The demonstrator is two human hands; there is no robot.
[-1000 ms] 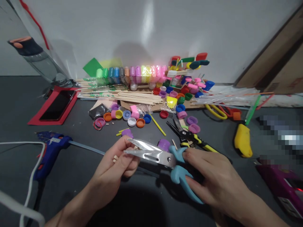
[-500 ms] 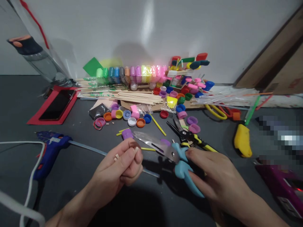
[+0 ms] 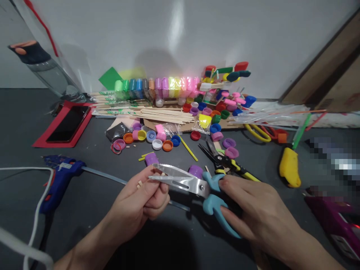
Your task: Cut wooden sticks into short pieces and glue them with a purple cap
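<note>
My right hand (image 3: 258, 204) grips light blue-handled scissors (image 3: 194, 185), thumb and fingers in the handle loops. Their blades are slightly parted, and the tips reach over the fingertips of my left hand (image 3: 140, 200). That hand is closed in a pinch on small pale wooden stick pieces (image 3: 140, 183); the ends show between the fingers and at the blades, while the rest is hidden in the palm. Just beyond the blades lie a purple lump or cap (image 3: 152, 159) and another purple piece (image 3: 196, 171) on the dark table.
A blue glue gun (image 3: 60, 180) with a clear glue stick (image 3: 104, 174) lies left, near a phone (image 3: 69, 123) on red paper. Black-yellow pliers (image 3: 225, 161) lie right of centre. Coloured caps, wooden skewers (image 3: 167, 115) and clay packs (image 3: 157, 88) line the back.
The scissors have moved left and their blades have parted, now around the stick end at my left fingertips. My left hand has stayed nearly in place.
</note>
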